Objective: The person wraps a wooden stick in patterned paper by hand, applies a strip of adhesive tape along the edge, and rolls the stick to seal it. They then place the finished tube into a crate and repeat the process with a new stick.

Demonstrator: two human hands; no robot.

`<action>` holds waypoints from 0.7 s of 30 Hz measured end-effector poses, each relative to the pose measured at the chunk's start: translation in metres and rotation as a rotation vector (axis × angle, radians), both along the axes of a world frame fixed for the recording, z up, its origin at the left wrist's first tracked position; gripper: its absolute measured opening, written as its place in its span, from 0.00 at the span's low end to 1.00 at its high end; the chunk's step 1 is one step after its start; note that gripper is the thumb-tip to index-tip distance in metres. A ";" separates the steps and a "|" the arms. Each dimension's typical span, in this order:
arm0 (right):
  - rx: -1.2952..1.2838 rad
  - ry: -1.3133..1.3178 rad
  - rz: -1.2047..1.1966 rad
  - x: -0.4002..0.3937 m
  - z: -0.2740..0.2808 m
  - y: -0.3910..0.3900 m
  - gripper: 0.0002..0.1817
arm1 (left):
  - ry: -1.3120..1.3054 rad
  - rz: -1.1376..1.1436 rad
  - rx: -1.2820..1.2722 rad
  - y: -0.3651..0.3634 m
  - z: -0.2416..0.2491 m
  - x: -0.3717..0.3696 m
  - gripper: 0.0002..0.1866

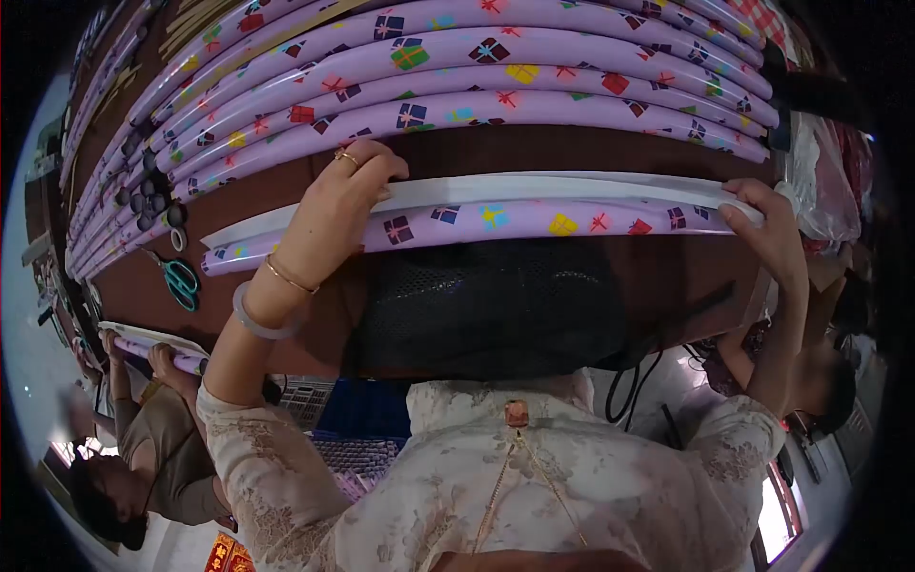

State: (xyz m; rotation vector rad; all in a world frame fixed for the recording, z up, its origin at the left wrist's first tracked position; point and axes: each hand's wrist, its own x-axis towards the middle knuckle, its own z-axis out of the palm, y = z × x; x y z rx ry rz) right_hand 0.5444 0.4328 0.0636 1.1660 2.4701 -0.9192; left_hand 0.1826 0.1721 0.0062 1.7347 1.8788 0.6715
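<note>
The thumb and fingers of the right hand (767, 224) are clamped on the right end of the white edge (534, 184) of a lilac, gift-printed roll (534, 221). The fingers of the left hand (351, 186) are bent over the same edge; whether they are closed on it cannot be told. The roll is laid crosswise on a brown tabletop (133, 300), a dark mesh cloth (486, 305) being seen on its near side. To the left, one pair of teal-handled scissors (181, 284) is placed. Beyond, at least five similar rolls (543, 107) are ranged in a curved row, their full number being uncertain; more are stacked at the left. One clear plastic bag (824, 191) is seen at the right. In the room, at least two other people (172, 467) are seen, one at each side.
</note>
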 end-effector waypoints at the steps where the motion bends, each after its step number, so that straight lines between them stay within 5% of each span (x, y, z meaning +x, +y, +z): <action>1: 0.003 0.055 -0.035 0.004 -0.004 -0.001 0.16 | 0.031 -0.035 0.018 0.000 -0.001 0.000 0.14; 8: 0.192 0.008 -0.168 0.000 -0.015 -0.014 0.23 | 0.101 -0.193 -0.033 0.002 -0.005 -0.011 0.17; 13: 0.189 0.032 -0.233 0.002 -0.021 -0.018 0.22 | 0.390 -0.501 0.033 0.014 0.007 -0.012 0.28; 21: 0.274 0.058 -0.207 0.001 -0.024 -0.025 0.21 | 0.644 -0.619 -0.077 0.023 0.012 -0.004 0.37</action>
